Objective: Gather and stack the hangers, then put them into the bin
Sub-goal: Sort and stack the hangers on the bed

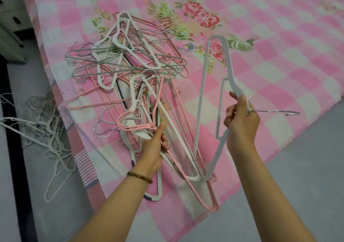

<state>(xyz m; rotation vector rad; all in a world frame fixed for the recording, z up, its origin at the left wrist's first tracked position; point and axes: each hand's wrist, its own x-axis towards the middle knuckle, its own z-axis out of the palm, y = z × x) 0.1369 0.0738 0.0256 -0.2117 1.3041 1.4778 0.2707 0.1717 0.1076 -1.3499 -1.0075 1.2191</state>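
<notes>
A tangled pile of pink, white and grey-green hangers point(122, 63) lies on the pink checked sheet point(279, 55). My left hand point(155, 145) grips a bundle of pink and white hangers point(178, 148) near their necks; the bundle's lower ends rest on the sheet. My right hand point(241, 122) holds one large white hanger point(206, 78) at its neck, its metal hook pointing right. That hanger stands tilted, its long bar reaching down to the bundle's lower ends. No bin is in view.
More white hangers point(54, 148) lie in a heap on the grey floor at the left, beside a dark strip point(16, 148). Pale furniture point(9, 37) stands at the upper left. Grey floor point(307, 167) shows at the lower right.
</notes>
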